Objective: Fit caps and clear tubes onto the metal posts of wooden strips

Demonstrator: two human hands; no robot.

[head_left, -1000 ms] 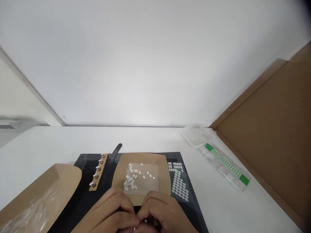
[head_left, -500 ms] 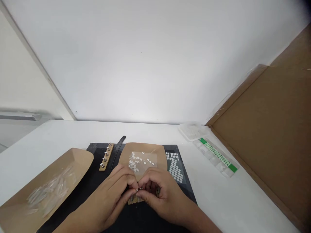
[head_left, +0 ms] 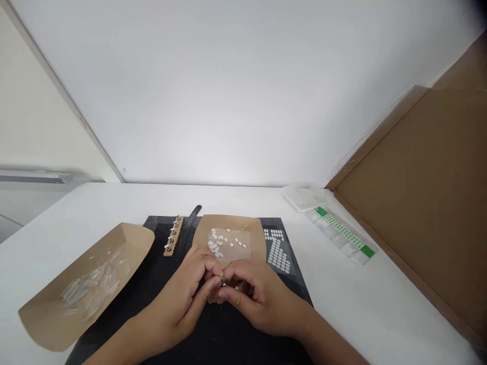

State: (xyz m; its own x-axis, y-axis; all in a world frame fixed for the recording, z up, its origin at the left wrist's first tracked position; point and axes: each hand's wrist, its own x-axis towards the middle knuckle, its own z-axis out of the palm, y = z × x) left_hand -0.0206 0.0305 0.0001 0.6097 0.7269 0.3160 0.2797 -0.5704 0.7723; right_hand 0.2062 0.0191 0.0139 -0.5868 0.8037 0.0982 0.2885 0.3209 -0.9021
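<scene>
I had the left hand (head_left: 194, 289) and right hand (head_left: 254, 291) close together, fingertips pinching a small shiny metal piece (head_left: 223, 281) between them, over the black rectangular mat (head_left: 232, 339). Left, a brown paper tray (head_left: 47, 334) held clear plastic slivers (head_left: 91, 288); just beyond the hands, a second brown paper tray (head_left: 232, 221) held white oval bits (head_left: 215, 245).

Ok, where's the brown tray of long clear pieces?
In the head view, the tray sits at lower left, across the left edge of the black mat, left of the wooden strip and left hand.
</scene>
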